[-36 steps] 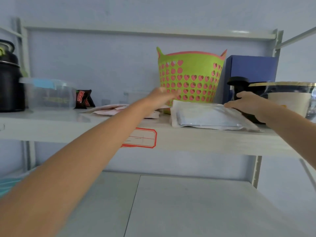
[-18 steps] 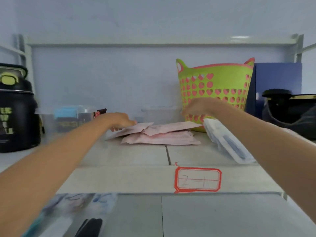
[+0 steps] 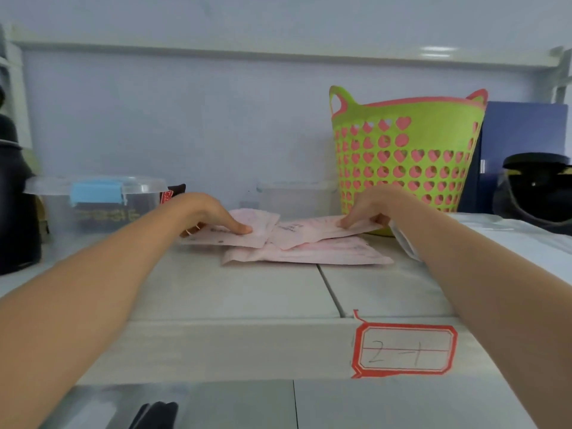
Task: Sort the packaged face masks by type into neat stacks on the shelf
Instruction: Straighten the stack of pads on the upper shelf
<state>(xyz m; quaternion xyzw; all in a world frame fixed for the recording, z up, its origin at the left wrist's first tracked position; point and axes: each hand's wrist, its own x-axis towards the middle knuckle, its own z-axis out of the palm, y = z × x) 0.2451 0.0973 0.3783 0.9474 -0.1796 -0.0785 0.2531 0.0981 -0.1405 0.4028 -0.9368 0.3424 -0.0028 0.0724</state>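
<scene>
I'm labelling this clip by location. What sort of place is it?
Probably a storeroom or home storage rack: a shelf with a handwritten red-bordered label, holding a green basket, a clear lidded container and pink mask packets.

We can read one label clearly: a red-bordered sticker (image 3: pixel 405 349) on the front edge of the shelf (image 3: pixel 216 348) carries the handwritten "2-1", with a line ruled through its middle. The pink mask packets (image 3: pixel 309 253) lying on the shelf bear small dark print, but it is too blurred for us to read. A dark wrapper (image 3: pixel 173 193) behind the clear plastic box (image 3: pixel 93 199) shows a red patch with white lettering we cannot make out. The box itself shows yellowish print, also unreadable.
</scene>
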